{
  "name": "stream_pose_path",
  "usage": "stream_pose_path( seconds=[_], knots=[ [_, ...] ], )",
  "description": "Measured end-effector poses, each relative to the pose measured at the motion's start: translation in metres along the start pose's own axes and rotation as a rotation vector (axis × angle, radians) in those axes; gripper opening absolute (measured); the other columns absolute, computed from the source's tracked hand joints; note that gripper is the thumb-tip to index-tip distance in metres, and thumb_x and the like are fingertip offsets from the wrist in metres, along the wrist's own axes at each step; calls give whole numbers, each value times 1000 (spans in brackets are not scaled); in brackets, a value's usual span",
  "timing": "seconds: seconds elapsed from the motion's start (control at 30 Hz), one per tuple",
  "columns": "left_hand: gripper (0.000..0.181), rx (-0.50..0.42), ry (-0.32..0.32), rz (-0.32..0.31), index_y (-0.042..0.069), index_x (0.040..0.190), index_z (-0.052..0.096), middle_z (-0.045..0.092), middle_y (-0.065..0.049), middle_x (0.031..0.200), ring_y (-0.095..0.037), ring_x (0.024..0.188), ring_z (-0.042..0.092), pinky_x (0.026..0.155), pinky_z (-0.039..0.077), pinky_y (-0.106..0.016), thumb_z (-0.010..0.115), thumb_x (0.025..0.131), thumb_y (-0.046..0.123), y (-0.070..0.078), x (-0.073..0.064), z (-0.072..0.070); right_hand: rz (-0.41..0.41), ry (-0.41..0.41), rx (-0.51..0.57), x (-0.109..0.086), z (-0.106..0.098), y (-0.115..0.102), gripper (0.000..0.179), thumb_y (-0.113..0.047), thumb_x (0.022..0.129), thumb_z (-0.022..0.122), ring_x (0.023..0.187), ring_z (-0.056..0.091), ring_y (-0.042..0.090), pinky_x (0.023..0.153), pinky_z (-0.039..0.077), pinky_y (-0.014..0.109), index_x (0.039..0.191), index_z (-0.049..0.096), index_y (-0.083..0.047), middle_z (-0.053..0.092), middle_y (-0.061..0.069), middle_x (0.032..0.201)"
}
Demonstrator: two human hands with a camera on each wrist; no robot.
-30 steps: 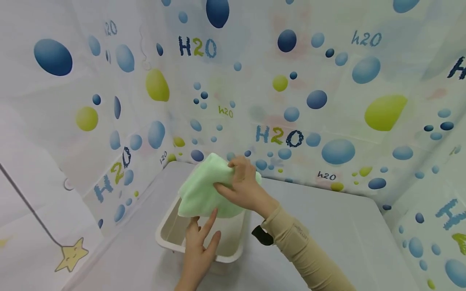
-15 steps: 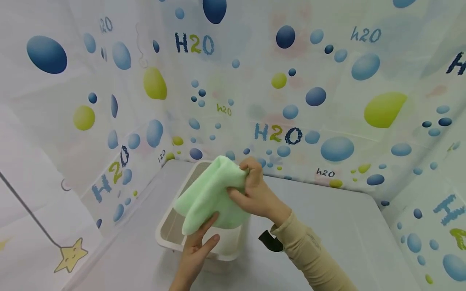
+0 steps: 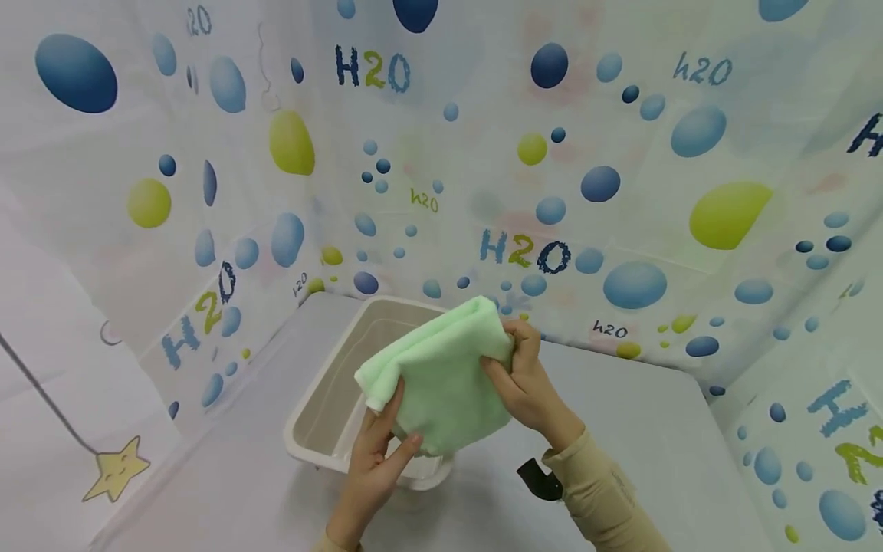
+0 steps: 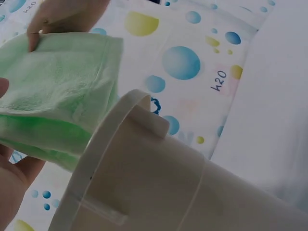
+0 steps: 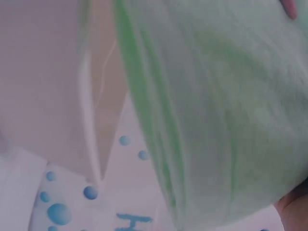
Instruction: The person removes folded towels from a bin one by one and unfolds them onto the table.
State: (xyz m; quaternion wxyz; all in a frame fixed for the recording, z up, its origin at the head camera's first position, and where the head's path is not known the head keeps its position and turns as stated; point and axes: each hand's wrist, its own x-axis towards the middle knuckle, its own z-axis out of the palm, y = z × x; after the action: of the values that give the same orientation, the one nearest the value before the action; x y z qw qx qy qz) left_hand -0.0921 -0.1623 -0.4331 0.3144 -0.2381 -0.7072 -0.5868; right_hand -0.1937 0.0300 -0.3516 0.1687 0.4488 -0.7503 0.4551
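Observation:
A light green, folded towel is held up over the right part of a cream plastic basin. My right hand grips its right edge, thumb on the near face and fingers behind. At the lower left corner, my left hand holds the towel between its fingers, with some of them hidden behind it. The left wrist view shows the towel beside the basin's outer wall, with both hands at its edges. Layered folds of the towel fill much of the right wrist view.
The basin stands on a pale grey tabletop. Walls of white sheeting printed with drops and letters close in the back and sides. A black curved piece sits by the right cuff. A printed star shows at left.
The towel has moved right and turned, uncovering more of the basin. My right hand has shifted right and slightly down with it. The left hand has come up onto the towel's lower corner.

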Motion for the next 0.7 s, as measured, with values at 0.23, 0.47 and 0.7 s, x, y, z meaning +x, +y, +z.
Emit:
stream_pose_path(
  seconds=[0.23, 0.47, 0.7],
  knots=[
    [79, 125, -21, 106, -1, 141, 34, 25, -6, 152, -7, 134, 34, 97, 42, -18, 67, 71, -13, -4, 6, 10, -179, 99, 82, -30, -17, 21, 50, 1, 89, 55, 76, 60, 21, 61, 55, 26, 130, 25, 4, 43, 22, 110],
    [75, 158, -79, 141, 3, 140, 39, 33, -10, 149, -9, 135, 34, 104, 37, -20, 69, 73, -8, -2, 14, 25, -180, 149, 25, -61, -35, 31, 29, 1, 88, 57, 92, 52, 12, 63, 50, 19, 117, 55, -2, 49, 17, 107],
    [68, 137, -115, 152, 4, 137, 45, 37, -14, 146, -14, 135, 35, 104, 39, -25, 66, 74, -8, -6, 22, 45, 113, 87, -11, -91, -50, 33, 34, 11, 86, 54, 104, 49, 4, 71, 50, 23, 107, 67, -12, 53, 9, 116]
  ],
)
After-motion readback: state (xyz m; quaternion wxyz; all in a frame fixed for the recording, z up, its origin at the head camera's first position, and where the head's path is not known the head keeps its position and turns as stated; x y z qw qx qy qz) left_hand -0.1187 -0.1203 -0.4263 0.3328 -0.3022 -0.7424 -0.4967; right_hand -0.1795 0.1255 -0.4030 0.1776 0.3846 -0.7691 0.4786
